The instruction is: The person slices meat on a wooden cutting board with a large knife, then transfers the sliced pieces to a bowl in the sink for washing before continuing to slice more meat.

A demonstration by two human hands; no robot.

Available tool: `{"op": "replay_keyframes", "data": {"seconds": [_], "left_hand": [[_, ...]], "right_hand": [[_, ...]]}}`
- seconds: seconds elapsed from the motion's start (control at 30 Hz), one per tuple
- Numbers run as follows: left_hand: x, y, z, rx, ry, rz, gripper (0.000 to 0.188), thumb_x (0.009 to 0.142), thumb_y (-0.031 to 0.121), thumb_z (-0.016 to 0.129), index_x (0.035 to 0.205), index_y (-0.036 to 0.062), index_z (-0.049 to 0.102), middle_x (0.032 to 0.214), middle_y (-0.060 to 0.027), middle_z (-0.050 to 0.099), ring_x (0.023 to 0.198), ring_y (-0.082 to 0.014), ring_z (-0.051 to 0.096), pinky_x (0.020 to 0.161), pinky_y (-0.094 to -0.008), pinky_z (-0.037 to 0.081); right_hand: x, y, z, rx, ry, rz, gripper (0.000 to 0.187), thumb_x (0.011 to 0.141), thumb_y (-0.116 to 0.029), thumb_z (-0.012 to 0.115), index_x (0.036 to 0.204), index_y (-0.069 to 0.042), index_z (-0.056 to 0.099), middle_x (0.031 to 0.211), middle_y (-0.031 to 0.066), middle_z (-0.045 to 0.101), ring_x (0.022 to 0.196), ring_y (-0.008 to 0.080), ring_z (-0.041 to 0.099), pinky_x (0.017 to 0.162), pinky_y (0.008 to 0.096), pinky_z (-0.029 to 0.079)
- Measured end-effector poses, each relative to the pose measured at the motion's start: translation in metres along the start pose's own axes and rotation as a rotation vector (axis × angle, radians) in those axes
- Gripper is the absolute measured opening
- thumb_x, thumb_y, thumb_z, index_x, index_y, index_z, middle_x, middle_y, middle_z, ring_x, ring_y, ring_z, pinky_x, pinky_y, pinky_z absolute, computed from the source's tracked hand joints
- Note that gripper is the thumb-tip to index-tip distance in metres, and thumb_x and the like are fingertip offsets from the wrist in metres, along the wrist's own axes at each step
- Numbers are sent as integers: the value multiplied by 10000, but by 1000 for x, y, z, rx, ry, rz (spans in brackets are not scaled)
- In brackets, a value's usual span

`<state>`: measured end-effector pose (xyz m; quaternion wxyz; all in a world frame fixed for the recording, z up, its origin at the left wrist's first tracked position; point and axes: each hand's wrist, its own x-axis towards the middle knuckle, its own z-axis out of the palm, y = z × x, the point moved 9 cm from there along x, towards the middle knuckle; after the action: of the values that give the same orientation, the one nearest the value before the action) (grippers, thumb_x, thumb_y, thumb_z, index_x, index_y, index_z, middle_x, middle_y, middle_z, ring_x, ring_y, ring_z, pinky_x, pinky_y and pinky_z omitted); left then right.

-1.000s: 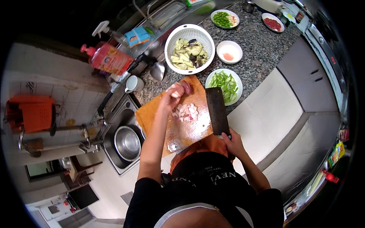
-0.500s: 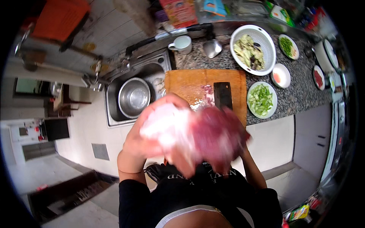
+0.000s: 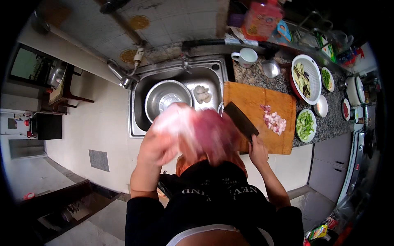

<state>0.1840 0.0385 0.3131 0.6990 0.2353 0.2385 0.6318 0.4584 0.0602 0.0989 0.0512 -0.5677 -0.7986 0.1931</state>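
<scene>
We see a large piece of meat (image 3: 203,133), pale at one end and dark red at the other, raised in front of the body, over the front of the sink as we look down. It is blurred. Our left hand (image 3: 156,148) grips its pale end with fingers curled round it, and our right hand (image 3: 257,151) is closed on the handle of a wide dark knife (image 3: 241,120). The blade crosses the left edge of the cutting board (image 3: 246,96); we cannot tell whether it rests there.

The meat looks heavy and slick, so a loose one-handed hold could let it drop onto the sink rim or the floor. The knife is near its red end in our view, and a swing to the right could bring meat or fingers against the blade. A careless sweep of the knife could scatter the chopped pieces (image 3: 274,120) on the board.

The meat blocks our view of the near side of the metal bowl (image 3: 169,98) in the sink (image 3: 133,110); a pale lump (image 3: 201,94) lies beside that bowl. Behind the board stands a cup (image 3: 247,58). To its right, a colander (image 3: 317,80) of sliced vegetable and a plate (image 3: 313,124) of cut greens crowd that side.
</scene>
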Motion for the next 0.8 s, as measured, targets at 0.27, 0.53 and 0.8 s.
{"op": "replay_keyframes", "data": {"seconds": [0.27,0.53,0.8], "left_hand": [[-29,-44,-345,165,722,-258,277,912,225,506,1137,66,531,1015,-43,610,889,-134,610,700,-223,514],[-50,-110,-489,290,753,-481,276,892,102,454,1159,83,519,1049,-36,578,843,-147,568,574,-233,448],[-26,-114,-576,431,964,-382,436,821,97,574,1223,33,418,945,-77,585,807,-171,571,707,-276,466]], "right_hand": [[-15,-11,42,-57,227,166,403,797,-74,585,1168,0,444,935,220,569,823,388,551,690,454,438],[-22,-16,53,43,206,355,480,761,-33,621,1195,-10,417,975,216,539,904,386,506,793,441,401],[-26,-12,65,5,220,374,515,772,-60,620,1232,-30,391,1044,214,485,942,379,451,829,444,373]]}}
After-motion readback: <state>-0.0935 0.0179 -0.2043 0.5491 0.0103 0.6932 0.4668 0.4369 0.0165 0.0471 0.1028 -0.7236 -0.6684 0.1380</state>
